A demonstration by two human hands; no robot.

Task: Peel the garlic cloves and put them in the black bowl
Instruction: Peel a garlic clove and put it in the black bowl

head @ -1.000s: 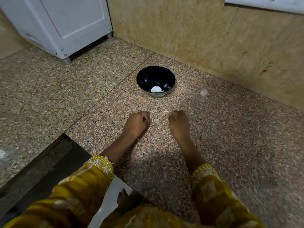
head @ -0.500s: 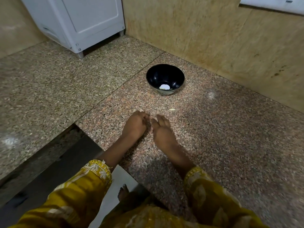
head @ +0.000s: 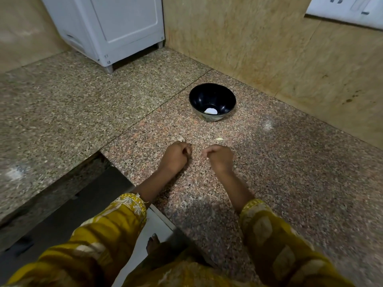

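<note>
granite under curled fingers: right hand pinches a pale scrap, unclear what left hand holds.

1 black bowl, 1 peeled clove, 2 loose garlic scraps, 1 pinched skin sliver, 2 hands: left hand, right hand.

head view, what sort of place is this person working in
Most likely a home kitchen: a speckled granite counter, a black bowl holding a peeled garlic clove, and a white switch plate above it.
</note>
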